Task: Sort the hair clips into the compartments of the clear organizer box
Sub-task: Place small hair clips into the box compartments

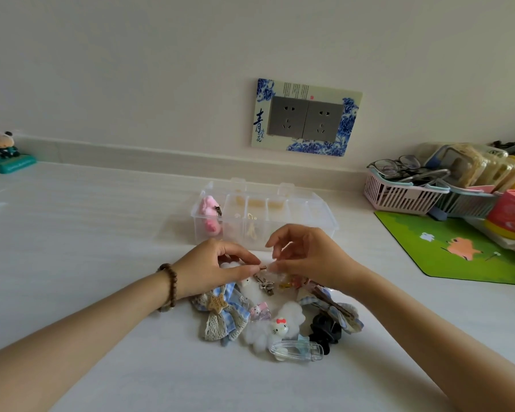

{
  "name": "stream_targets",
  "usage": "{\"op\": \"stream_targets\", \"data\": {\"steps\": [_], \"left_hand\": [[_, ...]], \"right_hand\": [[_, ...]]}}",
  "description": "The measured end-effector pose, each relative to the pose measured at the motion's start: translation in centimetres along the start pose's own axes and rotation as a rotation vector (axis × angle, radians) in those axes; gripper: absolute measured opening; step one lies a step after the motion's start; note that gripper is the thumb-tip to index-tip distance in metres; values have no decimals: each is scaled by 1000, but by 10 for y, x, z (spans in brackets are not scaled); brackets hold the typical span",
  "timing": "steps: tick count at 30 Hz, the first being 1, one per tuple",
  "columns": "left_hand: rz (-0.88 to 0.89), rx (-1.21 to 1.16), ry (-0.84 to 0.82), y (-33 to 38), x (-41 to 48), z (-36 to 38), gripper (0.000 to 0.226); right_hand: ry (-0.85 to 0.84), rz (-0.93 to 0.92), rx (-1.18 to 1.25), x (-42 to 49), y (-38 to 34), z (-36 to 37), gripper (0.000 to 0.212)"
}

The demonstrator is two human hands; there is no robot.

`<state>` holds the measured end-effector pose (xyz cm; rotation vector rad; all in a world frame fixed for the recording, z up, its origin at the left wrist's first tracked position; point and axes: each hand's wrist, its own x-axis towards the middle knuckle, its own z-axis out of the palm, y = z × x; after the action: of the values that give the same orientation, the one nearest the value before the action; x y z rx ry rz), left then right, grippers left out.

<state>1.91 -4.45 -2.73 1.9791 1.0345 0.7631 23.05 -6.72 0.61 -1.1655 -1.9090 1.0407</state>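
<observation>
Two bare hands meet over a heap of hair clips [275,310] on a white desk [101,233], just in front of the clear organizer box [263,217]. The left hand [211,267] and right hand [309,257] each pinch one end of a small brownish metal clip [263,267] between thumb and fingertips, holding it just above the pile. The clip looks light, thin and stiff, probably springy and a little slick, so a fingertip pinch at its ends seems the sound hold. Below lie softer pieces: lace-and-gingham bows [223,315], fluffy white cat-faced clips [272,328], a black claw clip [324,330] and a clear plastic snap clip [296,349]. In the box, pink fuzzy clips [210,215] fill the leftmost compartment; small gold pieces sit in the middle ones.
</observation>
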Motion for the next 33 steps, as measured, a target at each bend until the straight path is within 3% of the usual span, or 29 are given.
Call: {"op": "stream_targets", "data": {"steps": [6, 10, 15, 17, 21, 33], "left_hand": [[-20, -47, 8, -1, 2, 0, 26], [0, -36, 16, 0, 1, -1, 28], [18, -6, 24, 2, 0, -2, 29], [16, 7, 17, 1, 0, -3, 31], [26, 53, 12, 2, 1, -2, 28], [14, 74, 12, 5, 4, 2, 17]], "right_hand": [[253, -81, 150, 25, -19, -25, 26], [397, -56, -56, 50, -14, -35, 22], [334, -145, -328, 41, -14, -32, 16], [200, -197, -417, 22, -19, -27, 11], [-110, -90, -572, -9, -13, -18, 14], [-79, -46, -456, -15, 6, -11, 6]]}}
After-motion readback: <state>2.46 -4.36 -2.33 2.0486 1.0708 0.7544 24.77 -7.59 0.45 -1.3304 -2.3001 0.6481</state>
